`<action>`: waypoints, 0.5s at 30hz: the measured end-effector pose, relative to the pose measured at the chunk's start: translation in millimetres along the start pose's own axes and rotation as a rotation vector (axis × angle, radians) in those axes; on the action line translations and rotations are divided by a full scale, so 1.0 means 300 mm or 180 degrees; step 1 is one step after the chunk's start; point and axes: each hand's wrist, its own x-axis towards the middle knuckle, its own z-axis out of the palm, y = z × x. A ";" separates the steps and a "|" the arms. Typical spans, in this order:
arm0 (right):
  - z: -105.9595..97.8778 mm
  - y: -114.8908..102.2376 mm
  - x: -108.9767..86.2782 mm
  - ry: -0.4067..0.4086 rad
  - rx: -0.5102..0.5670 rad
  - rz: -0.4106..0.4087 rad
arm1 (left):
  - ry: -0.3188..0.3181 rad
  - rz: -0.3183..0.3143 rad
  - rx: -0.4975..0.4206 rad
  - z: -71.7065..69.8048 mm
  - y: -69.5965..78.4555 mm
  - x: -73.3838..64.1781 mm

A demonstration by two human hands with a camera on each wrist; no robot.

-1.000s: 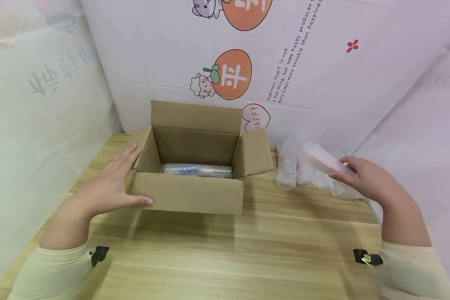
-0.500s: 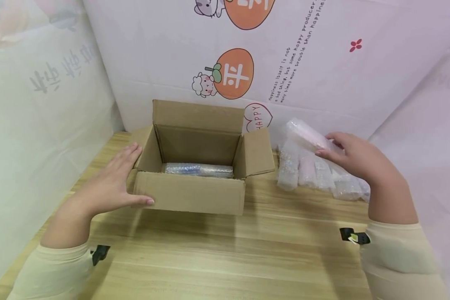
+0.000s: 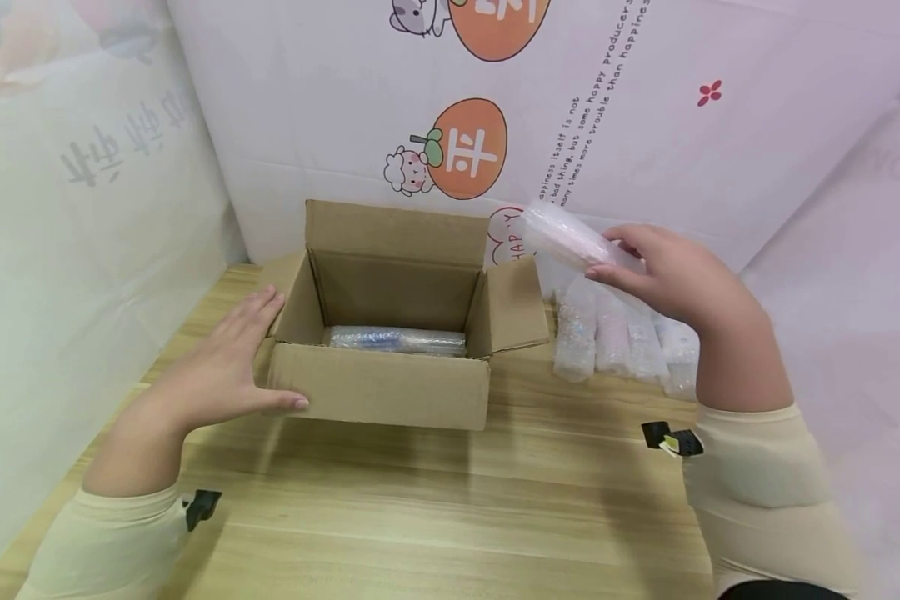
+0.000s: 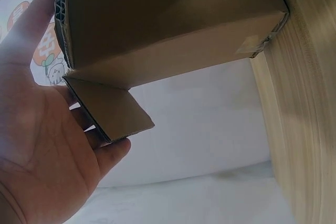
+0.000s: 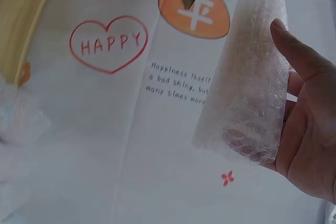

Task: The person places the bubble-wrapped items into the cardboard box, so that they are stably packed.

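My right hand (image 3: pixel 678 271) holds a bubble-wrapped roll (image 3: pixel 570 237) up above the table, tilted, its far end near the box's right flap. In the right wrist view, the thumb lies along one side of the bubble wrap (image 5: pixel 247 77) and the fingers go behind it; what is inside looks pale pinkish. An open cardboard box (image 3: pixel 378 387) stands left of centre with its flaps folded out. My left hand (image 3: pixel 221 367) grips its left front corner, thumb on the front flap, fingers behind the left flap (image 4: pixel 113 108). Inside the box lies a clear bubble-wrapped item (image 3: pixel 397 340) with blue on it.
Several more bubble-wrapped rolls (image 3: pixel 615 333) lie side by side on the wooden table (image 3: pixel 435 508), right of the box. White printed sheets (image 3: pixel 630 150) enclose the back and both sides. The box's right flap (image 3: pixel 517 304) sticks out toward the rolls.
My right hand has lifted the bubble-wrapped roll from the right end of the row and carried it left and up toward the box. The left hand and the box have stayed in place.
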 end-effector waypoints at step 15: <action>0.009 -0.217 0.119 -0.0172 -0.0169 -0.0407 | 0.0004 -0.0001 -0.0012 0.001 0.000 0.001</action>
